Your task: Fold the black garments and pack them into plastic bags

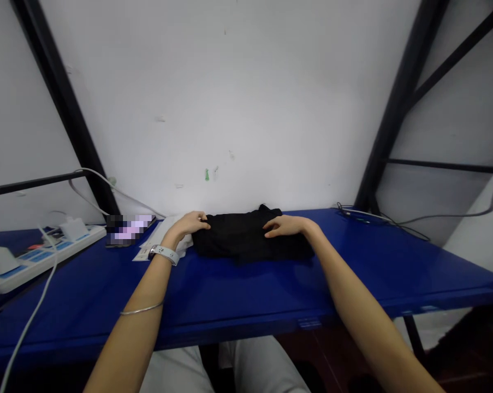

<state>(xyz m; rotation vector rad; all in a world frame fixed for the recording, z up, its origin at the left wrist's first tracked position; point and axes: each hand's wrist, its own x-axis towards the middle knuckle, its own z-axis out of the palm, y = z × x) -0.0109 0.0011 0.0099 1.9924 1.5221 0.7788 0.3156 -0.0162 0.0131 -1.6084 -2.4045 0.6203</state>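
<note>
A folded black cloth garment (248,236) lies on the blue table top (230,297), near the wall. My left hand (189,224) is at the garment's left edge, with its fingers on the black cloth. A white smartwatch (164,254) and a thin metal bangle (142,309) sit on my left arm. My right hand (286,225) lies across the garment's right part, fingers reaching toward the middle. Just left of the garment, a white folded item (166,232) lies near my left wrist, partly hidden by that hand.
At the left stand a white power strip (37,257) with white plugs and a pixelated phone (129,229). A white cable (37,297) runs down past the table edge. Dark cables (373,218) lie at the back right. Black metal struts (397,120) flank the white wall.
</note>
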